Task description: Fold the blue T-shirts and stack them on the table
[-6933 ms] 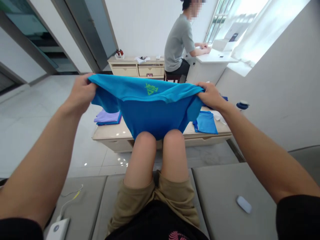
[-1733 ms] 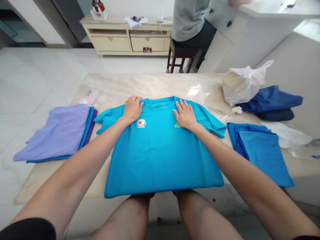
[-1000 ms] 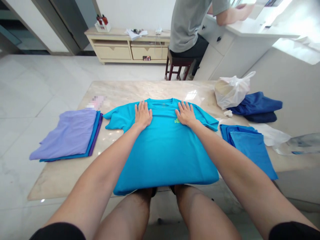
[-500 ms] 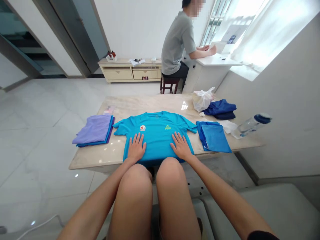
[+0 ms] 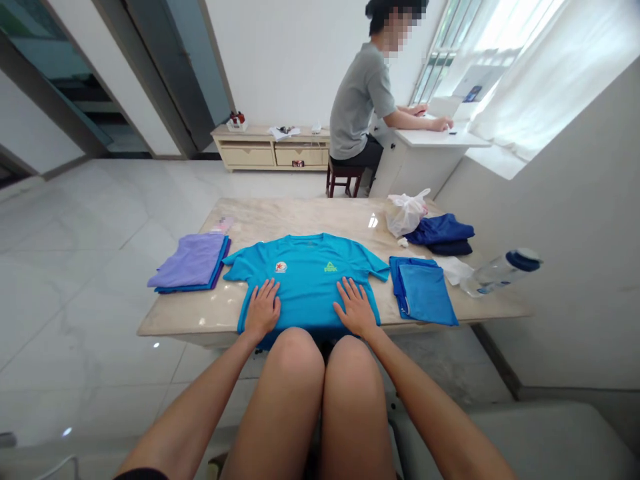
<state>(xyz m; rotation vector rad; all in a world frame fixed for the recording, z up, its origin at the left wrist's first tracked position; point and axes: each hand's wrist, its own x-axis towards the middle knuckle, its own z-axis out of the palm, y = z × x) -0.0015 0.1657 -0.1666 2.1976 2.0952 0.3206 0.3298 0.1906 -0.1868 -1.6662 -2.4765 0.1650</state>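
Note:
A bright blue T-shirt (image 5: 305, 293) lies spread on the table, its collar at the far side and its lower part hanging over the near edge. It bears a small round badge on the left of its chest and a green logo on the right. My left hand (image 5: 263, 308) rests flat on the left side of the shirt, fingers stretched out. On the right side, my right hand (image 5: 356, 307) also lies flat with its fingers spread. Neither hand grips the cloth.
A folded stack with a lilac cloth (image 5: 193, 261) on top sits left on the table (image 5: 175, 319). To the right are folded blue clothes (image 5: 427, 293), a dark blue bundle (image 5: 443, 230), a white plastic bag (image 5: 406, 212) and a water bottle (image 5: 500, 272). Beyond, a person (image 5: 357, 100) sits at a white desk.
The view has tilted and shifted slightly. My hands remain flat on the shirt, which looks much the same. My knees have come closer together, and the seated person's arms have moved on the desk.

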